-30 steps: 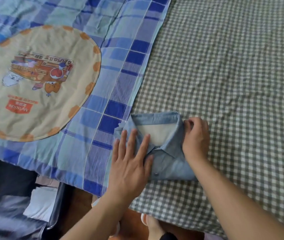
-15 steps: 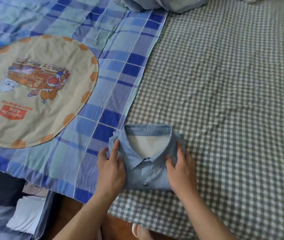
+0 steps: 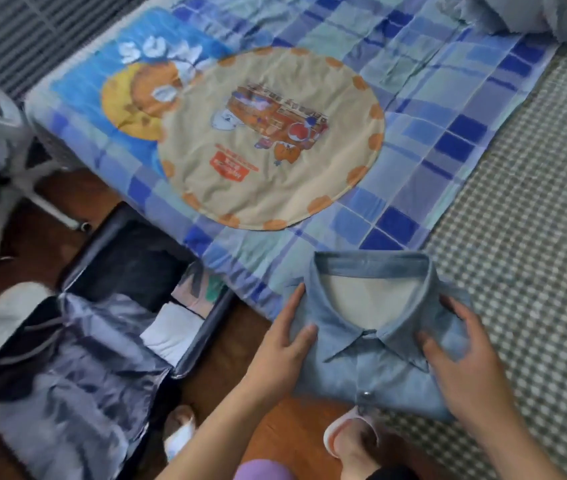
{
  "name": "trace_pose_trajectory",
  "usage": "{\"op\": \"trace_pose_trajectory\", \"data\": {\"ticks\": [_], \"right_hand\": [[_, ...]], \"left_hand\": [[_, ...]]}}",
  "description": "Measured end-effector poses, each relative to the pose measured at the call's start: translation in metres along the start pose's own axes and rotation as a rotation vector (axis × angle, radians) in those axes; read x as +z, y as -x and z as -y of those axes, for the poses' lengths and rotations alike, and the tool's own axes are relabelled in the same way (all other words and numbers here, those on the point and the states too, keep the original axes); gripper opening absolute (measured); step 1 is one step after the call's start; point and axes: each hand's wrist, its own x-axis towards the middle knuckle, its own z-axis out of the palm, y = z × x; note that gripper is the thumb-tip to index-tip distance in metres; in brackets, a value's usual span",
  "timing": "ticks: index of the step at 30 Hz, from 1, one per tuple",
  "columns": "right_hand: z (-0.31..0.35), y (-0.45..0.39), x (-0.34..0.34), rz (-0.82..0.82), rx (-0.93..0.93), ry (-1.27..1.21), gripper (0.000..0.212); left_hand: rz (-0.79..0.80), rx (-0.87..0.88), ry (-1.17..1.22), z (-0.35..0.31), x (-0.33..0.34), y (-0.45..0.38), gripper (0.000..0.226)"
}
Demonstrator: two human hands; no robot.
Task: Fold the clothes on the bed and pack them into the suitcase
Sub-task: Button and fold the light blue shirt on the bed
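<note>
A folded light-blue denim shirt (image 3: 372, 327), collar up, is held just over the near edge of the bed. My left hand (image 3: 282, 344) grips its left side, thumb on top. My right hand (image 3: 462, 355) grips its right side, fingers spread over the collar. The open suitcase (image 3: 192, 344) lies on the floor at lower left, with a grey lining in one half and folded white and patterned clothes (image 3: 174, 327) in the other.
A blue plaid blanket (image 3: 424, 140) with a round cartoon patch covers the bed's left part; green-checked sheet (image 3: 534, 237) lies to the right. Grey bedding (image 3: 534, 15) sits at the far end. A white chair base (image 3: 8, 174) stands on the wooden floor. My slippered feet are below.
Both hands moved from pressing the shirt flat to gripping its sides, and the shirt has come toward me past the bed edge. My view turned left, showing the suitcase.
</note>
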Motion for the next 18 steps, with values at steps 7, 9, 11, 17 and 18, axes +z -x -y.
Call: {"op": "trace_pose_trajectory", "data": {"ticks": [7,9,11,17,18], "right_hand": [[0.030,0.044,0.280,0.310,-0.205,0.322,0.059],[0.032,0.044,0.362,0.404,-0.226,0.401,0.057],[0.033,0.044,0.434,0.502,-0.225,0.487,0.053],[0.025,-0.012,0.617,0.680,-0.348,0.742,0.060],[0.021,-0.032,0.644,0.703,-0.360,0.790,0.060]], "left_hand": [[-0.357,-0.193,0.239,0.138,-0.235,0.075,0.059],[-0.434,-0.238,0.285,0.176,-0.295,0.084,0.063],[-0.509,-0.284,0.315,0.210,-0.348,0.090,0.065],[-0.643,-0.302,0.387,0.288,-0.464,0.046,0.071],[-0.663,-0.307,0.406,0.303,-0.476,0.025,0.071]]}}
